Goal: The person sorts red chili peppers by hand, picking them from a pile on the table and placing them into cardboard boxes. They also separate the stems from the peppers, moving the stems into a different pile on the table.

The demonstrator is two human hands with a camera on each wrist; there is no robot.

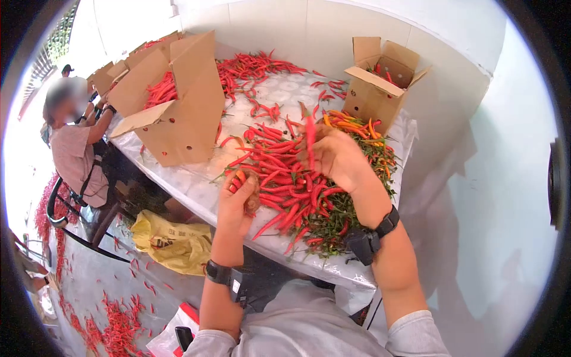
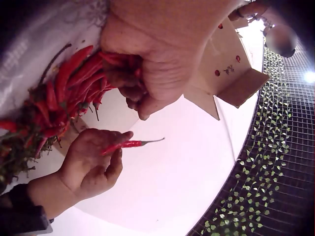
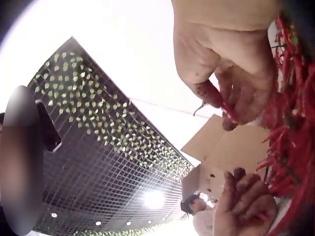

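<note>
A pile of red chillies (image 1: 279, 178) lies on the plastic-covered table. At its left edge the left hand (image 1: 238, 199) has its fingers curled round several red chillies (image 1: 238, 180). Above the pile the right hand (image 1: 339, 156) pinches one red chilli (image 1: 310, 140) near its stem, between thumb and fingers. The right wrist view shows that chilli (image 3: 229, 111) in the pinch of the right hand (image 3: 226, 69), stem pointing outward. In the left wrist view the left hand (image 2: 152, 59) is curled, partly hiding its chillies.
Green stems and leaves (image 1: 333, 229) lie beside the pile, with orange chillies (image 1: 351, 125) behind. Cardboard boxes stand at the back right (image 1: 377, 98) and left (image 1: 184, 134). A yellow sack (image 1: 172, 241) is below the table's left edge. Another person (image 1: 77, 143) is at the far left.
</note>
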